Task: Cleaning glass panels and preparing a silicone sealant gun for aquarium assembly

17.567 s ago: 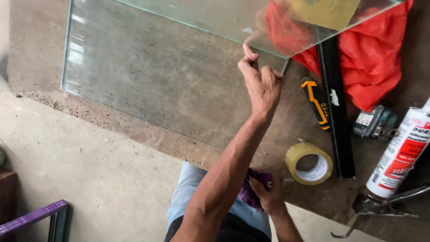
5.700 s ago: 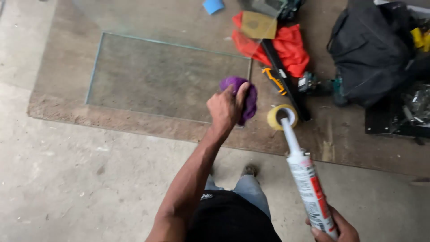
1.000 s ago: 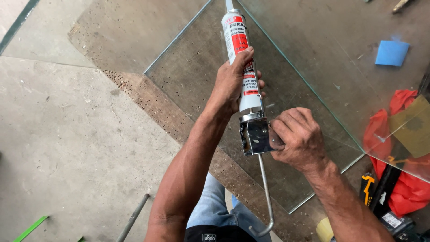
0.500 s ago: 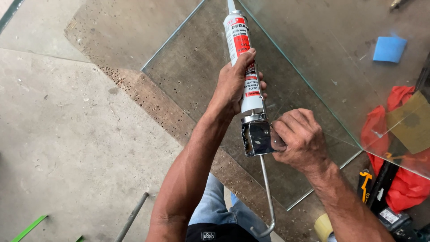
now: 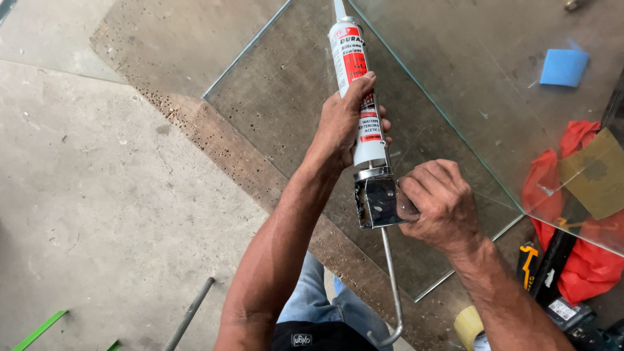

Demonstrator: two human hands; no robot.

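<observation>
— Over the glass sheet (image 5: 455,84), what are the hands doing?

— Both are gripping the caulking gun (image 5: 376,201). The left hand (image 5: 343,123) is wrapping closed around the sealant tube (image 5: 354,84), fingers curling over the lower part of its label. The right hand (image 5: 441,207) is closing on the gun's metal frame at the handle end, just below the tube.

— And the tube itself?

— It is a white cylinder with a red band and dark print, lying in the gun and pointing up and away from the person, its nozzle running out past the top edge of the view. It is hanging above the glass; whether the tip is touching the pane cannot be told. The gun's steel rod (image 5: 392,286) is trailing back toward the person's lap, ending in a hook.

— What is lying round about?

— To the right, a red cloth (image 5: 578,195) is showing partly under the glass, with a square of brown card (image 5: 595,172) beside it. A small blue pad (image 5: 564,66) is sitting farther up on the right. Near the lower right corner a roll of yellowish tape (image 5: 469,327) and a black-and-yellow tool (image 5: 528,266) are resting.

— And the ground?

— The pane is lying on a worn brown board (image 5: 214,130), pitted along its edge, which is sitting on a grey concrete floor (image 5: 97,214). A thin grey bar (image 5: 188,315) and a green strip (image 5: 39,330) are lying on the concrete at lower left.
</observation>
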